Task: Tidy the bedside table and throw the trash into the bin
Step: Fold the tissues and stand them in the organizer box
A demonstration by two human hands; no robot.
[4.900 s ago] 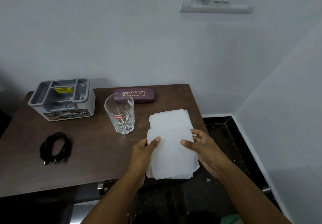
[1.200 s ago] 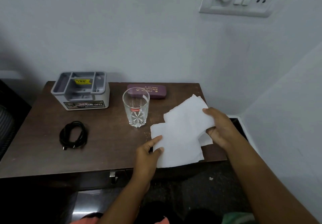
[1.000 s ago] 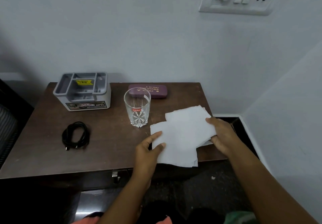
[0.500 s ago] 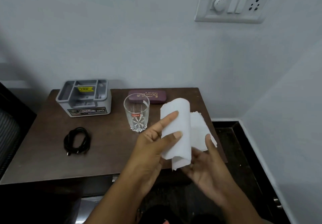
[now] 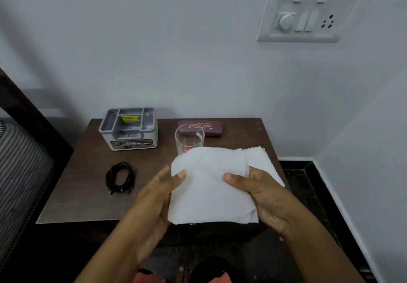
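Observation:
Both hands hold a stack of white paper sheets up over the front right part of the brown bedside table. My left hand grips the stack's left edge, thumb on top. My right hand grips its right edge, thumb on top and fingers underneath. The sheets hide the lower part of a clear drinking glass that stands behind them. No bin is in view.
A grey compartment organiser stands at the table's back left. A purple spectacle case lies at the back by the wall. A coiled black cable lies left of my hands. A striped cushion is at far left.
The sheets lay on the table a second ago. Both hands have gathered them, lifted them off the surface and now hold them flat between them; the camera has pulled back.

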